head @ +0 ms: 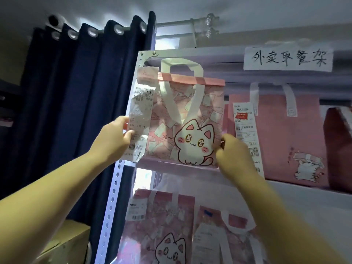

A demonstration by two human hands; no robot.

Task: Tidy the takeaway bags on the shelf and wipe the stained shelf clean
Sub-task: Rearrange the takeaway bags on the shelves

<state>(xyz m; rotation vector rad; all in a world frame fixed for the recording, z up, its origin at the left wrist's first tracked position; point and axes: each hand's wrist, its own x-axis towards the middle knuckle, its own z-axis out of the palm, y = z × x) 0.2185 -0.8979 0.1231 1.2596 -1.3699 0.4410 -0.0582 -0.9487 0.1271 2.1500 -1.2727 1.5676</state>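
White metal shelf [112,197] is standing behind the fingers, and the pink cat-print bag [190,115] is being held upright at its upper level's left end, between both sets of fingers. The left hand [112,138] is pinching the bag's left edge over a long receipt [141,111], while the right hand [234,155] is gripping its right edge.

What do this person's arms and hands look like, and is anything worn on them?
Both are bare. The left hand and right hand wear no gloves, and no ring, watch or bracelet shows. The left forearm and right forearm are uncovered to the picture's edge; no sleeve is in view.
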